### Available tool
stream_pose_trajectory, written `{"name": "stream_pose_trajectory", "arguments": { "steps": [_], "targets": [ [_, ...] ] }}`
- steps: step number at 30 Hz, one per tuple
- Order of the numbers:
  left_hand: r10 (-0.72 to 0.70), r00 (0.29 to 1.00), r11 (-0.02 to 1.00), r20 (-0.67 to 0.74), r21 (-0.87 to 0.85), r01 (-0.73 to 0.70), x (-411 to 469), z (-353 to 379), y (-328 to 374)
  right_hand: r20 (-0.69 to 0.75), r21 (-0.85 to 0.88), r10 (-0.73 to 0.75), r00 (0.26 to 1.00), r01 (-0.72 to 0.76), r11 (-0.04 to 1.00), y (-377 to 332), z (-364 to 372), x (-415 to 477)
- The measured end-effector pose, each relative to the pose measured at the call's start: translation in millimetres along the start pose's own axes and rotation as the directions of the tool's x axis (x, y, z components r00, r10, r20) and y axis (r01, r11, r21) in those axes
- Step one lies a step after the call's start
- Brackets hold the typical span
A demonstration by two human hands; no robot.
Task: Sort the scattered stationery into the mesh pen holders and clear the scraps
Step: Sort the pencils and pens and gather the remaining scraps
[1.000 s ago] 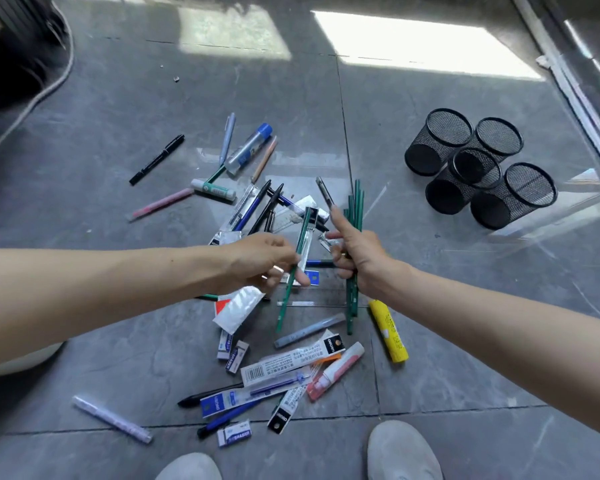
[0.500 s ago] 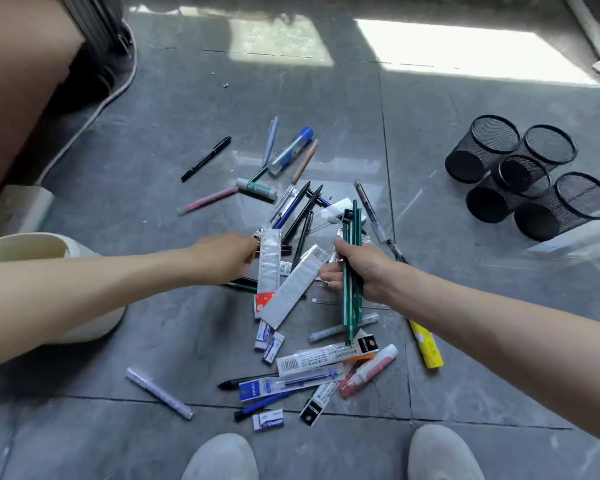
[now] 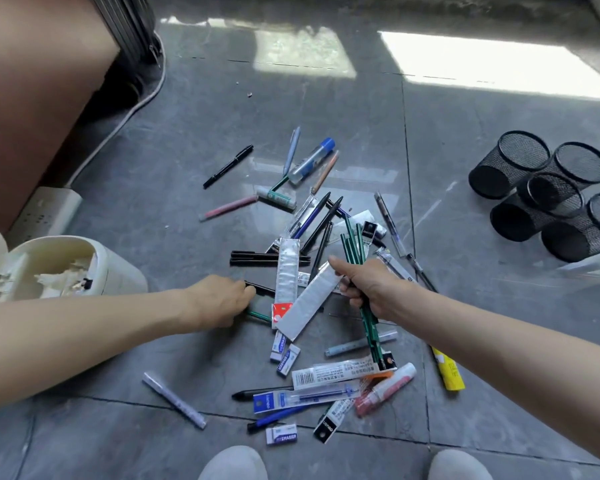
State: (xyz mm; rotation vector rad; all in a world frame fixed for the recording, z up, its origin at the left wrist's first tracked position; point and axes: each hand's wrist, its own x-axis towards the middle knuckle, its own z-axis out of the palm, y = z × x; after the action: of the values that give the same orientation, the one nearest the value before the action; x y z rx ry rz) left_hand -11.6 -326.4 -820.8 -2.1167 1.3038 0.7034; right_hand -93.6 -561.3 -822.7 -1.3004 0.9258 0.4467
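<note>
My right hand (image 3: 373, 289) grips a bundle of green pencils (image 3: 353, 244), held upright over the middle of the pile. My left hand (image 3: 222, 299) is low at the pile's left edge, fingers curled onto a single green pencil (image 3: 258, 315) lying on the floor, just below a black pen (image 3: 262, 289). Pens, erasers (image 3: 282, 438), refill packets (image 3: 305, 398) and a long white packet (image 3: 307, 301) lie scattered on the grey tiles. Several black mesh pen holders (image 3: 510, 161) stand clustered at the right, apart from both hands.
A cream bin (image 3: 115, 275) holding white scraps stands at the left, with a white power strip (image 3: 45, 209) and brown furniture (image 3: 32, 81) behind it. A yellow marker (image 3: 448, 373) lies under my right forearm. My shoes (image 3: 232, 462) are at the bottom edge.
My left hand passed a green pencil to the right hand, dropped its white packet onto the pile, then reached down to the pile's left edge. The right hand's bundle tilted slightly.
</note>
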Motion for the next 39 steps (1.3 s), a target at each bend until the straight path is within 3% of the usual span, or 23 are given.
{"name": "stream_pose_trajectory", "arguments": {
  "steps": [4,6,10,13,22,25,30,35,37,39],
  "targets": [
    [-0.316,0.947,0.901,-0.056,-0.329,0.281,-6.2,-8.3,-12.4,-0.021,0.045,-0.001,1.0,0.002,0.999,0.2,-2.4,0.5],
    [-0.398,0.915,0.793,-0.058,-0.522,0.313,-5.6,-17.4,-21.4,-0.006,0.085,-0.003,1.0,0.004,0.996,-1.3,-1.9,-0.1],
    [-0.356,0.934,0.462,-0.032,-0.875,0.145,3.2,-34.2,-20.9,0.049,0.105,-0.027,0.998,0.022,0.994,-8.2,4.8,-3.6],
    [-0.301,0.953,0.212,-0.019,-0.976,0.048,7.8,-47.4,-4.2,0.093,0.113,-0.042,0.995,0.032,0.993,-14.6,11.4,-7.7],
    [0.017,0.999,0.008,0.03,-1.0,0.03,14.2,-74.1,26.1,0.149,0.213,-0.032,0.988,0.0,0.977,-15.2,19.9,-8.1],
    [0.044,0.999,0.034,0.029,-0.999,0.027,22.6,-77.2,23.0,0.034,0.202,-0.034,0.999,0.026,0.979,-13.1,17.2,-1.4],
    [-0.202,0.979,0.167,-0.025,-0.986,0.009,50.9,-85.5,-0.3,-0.106,0.133,-0.043,0.993,0.057,0.989,-14.1,6.9,12.3],
    [-0.515,0.842,0.38,-0.164,-0.923,0.052,87.5,-95.3,-35.0,-0.034,0.211,0.017,0.999,-0.01,0.977,-22.0,-1.4,20.9],
    [-0.581,0.79,0.45,-0.197,-0.886,0.11,102.6,-98.3,-46.3,-0.01,0.166,0.014,1.0,-0.012,0.986,-23.2,-1.5,27.8],
    [-0.578,0.786,0.517,-0.219,-0.844,0.146,116.3,-98.9,-53.4,-0.012,0.114,-0.005,1.0,0.006,0.993,-24.5,-0.6,34.6]
  ]
}}
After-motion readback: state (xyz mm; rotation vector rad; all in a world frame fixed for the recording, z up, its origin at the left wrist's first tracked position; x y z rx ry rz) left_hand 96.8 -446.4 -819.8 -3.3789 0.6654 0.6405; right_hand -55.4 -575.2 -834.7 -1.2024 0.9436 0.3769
